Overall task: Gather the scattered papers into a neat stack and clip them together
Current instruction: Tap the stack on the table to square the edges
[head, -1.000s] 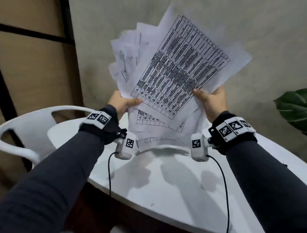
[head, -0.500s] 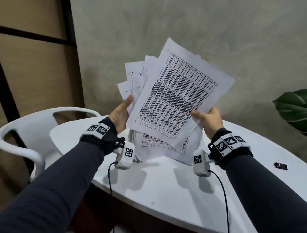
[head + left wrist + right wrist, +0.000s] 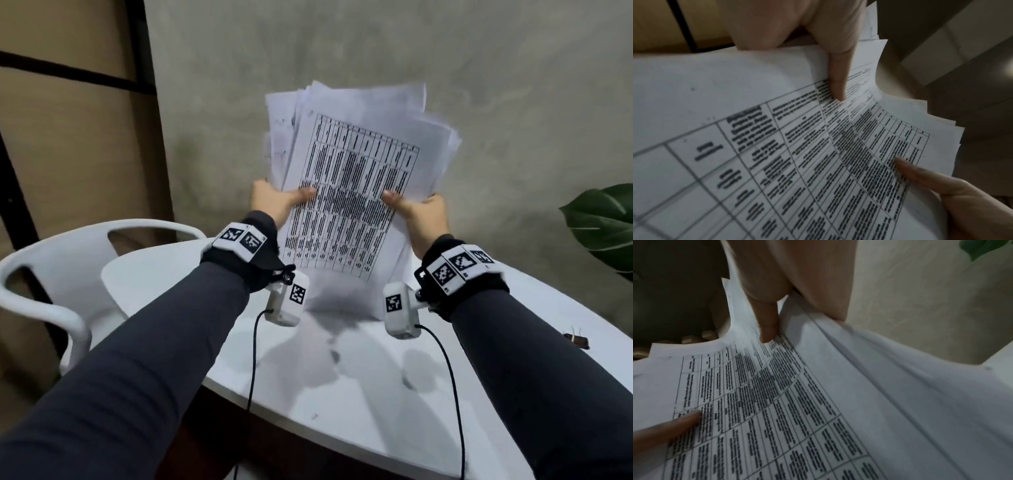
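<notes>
A bundle of white papers [image 3: 356, 192] stands upright over the white table [image 3: 342, 370], its front sheet printed with a dense table; the sheets behind fan out unevenly at the top. My left hand [image 3: 274, 202] grips the bundle's left edge, thumb across the front sheet. My right hand [image 3: 421, 212] grips the right edge the same way. In the left wrist view my left hand's thumb [image 3: 836, 81] presses the printed sheet [image 3: 797, 146]. In the right wrist view my right thumb [image 3: 766, 327] lies on the papers [image 3: 818, 402]. A small dark binder clip [image 3: 577, 340] lies at the table's right edge.
A white plastic chair [image 3: 44, 274] stands left of the table. Green plant leaves [image 3: 603, 222] reach in at the right. A plain wall [image 3: 342, 51] rises close behind the table.
The fanned, tilted sheets have been turned upright and drawn closer together. Both hands shifted to grip opposite side edges, and the bundle's bottom edge came down toward the table.
</notes>
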`<state>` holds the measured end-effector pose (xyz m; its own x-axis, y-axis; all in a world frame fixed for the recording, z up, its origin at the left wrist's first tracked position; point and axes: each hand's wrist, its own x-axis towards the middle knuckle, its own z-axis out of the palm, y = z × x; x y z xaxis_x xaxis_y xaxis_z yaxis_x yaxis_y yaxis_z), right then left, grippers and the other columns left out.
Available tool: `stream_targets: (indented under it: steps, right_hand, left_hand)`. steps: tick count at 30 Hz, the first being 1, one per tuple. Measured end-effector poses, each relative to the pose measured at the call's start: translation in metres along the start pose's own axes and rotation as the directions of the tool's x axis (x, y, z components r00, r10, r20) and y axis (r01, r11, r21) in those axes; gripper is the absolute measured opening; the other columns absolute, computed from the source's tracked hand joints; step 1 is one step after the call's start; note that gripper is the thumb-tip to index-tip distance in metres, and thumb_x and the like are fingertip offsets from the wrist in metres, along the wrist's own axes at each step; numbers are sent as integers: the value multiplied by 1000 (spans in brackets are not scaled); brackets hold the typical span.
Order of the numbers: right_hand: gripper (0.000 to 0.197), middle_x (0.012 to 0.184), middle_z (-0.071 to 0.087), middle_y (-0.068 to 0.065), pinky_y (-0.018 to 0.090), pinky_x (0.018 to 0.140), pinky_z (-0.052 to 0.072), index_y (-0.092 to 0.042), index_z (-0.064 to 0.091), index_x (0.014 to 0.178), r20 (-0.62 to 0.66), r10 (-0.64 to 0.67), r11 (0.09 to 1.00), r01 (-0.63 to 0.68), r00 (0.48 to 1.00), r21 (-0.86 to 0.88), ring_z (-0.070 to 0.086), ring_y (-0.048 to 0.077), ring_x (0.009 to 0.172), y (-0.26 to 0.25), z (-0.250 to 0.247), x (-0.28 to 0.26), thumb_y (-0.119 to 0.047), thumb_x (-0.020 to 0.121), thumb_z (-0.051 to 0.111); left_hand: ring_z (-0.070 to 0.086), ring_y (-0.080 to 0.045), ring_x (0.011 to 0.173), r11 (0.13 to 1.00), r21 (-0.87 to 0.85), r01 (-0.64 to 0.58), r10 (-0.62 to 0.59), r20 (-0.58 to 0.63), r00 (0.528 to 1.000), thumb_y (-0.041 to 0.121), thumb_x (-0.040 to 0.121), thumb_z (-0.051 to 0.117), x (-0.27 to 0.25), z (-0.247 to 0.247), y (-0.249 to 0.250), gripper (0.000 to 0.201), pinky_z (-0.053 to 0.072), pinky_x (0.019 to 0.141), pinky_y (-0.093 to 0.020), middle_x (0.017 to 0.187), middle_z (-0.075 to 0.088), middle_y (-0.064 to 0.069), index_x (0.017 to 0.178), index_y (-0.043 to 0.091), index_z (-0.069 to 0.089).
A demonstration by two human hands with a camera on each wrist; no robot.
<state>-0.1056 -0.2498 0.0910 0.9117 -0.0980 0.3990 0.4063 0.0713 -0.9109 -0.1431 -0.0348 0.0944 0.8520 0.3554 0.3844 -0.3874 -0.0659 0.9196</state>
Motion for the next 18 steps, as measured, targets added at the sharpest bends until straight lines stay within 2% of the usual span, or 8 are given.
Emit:
stream_targets:
  steps: [2,4,6,8,9,12,15,18]
  right_hand:
    - [85,116,51,6,32,107,37,5,30,133,-35,-37,998,35,999,-46,49,19,110,-4,1,2,-30,72,77]
    - [87,117,58,7,34,108,40,4,38,127,0,-53,996,52,999,-68,56,17,108,-5,1,-1,-39,63,80]
    - [102,122,59,9,28,106,39,4,41,126,25,-62,994,64,998,-86,57,16,111,-3,2,-5,-51,51,84]
    - [114,125,58,14,15,99,38,7,42,128,28,-62,994,64,998,-85,55,16,113,-1,3,-10,-58,44,83]
    - [110,114,63,12,15,96,44,7,49,120,32,-75,993,78,997,-85,60,17,107,0,3,-11,-62,40,82]
    - [84,90,70,2,37,94,53,-2,62,101,66,-119,987,125,991,-100,70,17,89,-2,4,-7,-58,42,85]
    - [80,99,69,3,40,98,51,-5,53,112,70,-133,986,139,989,-89,68,19,98,0,6,-2,-45,51,87]
    - [98,120,62,10,37,101,48,-6,40,128,28,-81,992,84,996,-97,62,21,110,16,3,-4,-37,50,89]
  left_hand:
    - [65,-27,93,1000,17,-24,24,-36,999,24,62,84,0,0,9,40,53,88,-37,96,67,-13,85,3,58]
    - [65,-31,101,999,0,-44,44,-25,999,33,53,86,-1,-5,8,66,52,92,-41,105,69,-19,101,-3,60]
    - [66,-27,96,999,-24,-28,28,4,1000,38,47,88,0,-11,-2,70,50,94,-39,92,72,-6,98,-1,59]
    - [63,-20,83,999,-34,-19,20,26,999,33,53,87,-6,-15,-7,50,49,91,-34,75,68,7,82,6,57]
    - [63,-18,85,999,-42,-22,23,36,999,34,50,88,-7,-17,-9,54,49,91,-33,82,69,5,85,5,59]
    - [64,-21,109,994,-90,-55,57,23,998,46,38,89,1,-22,-15,104,48,100,-40,116,67,-8,125,2,52]
    - [57,-26,121,989,-143,-44,50,40,998,48,32,91,7,-24,-14,124,43,105,-46,132,58,-14,135,3,39]
    - [60,-23,113,987,-160,-9,20,66,998,38,37,89,-6,-20,-8,110,45,103,-40,124,62,-11,130,3,42]
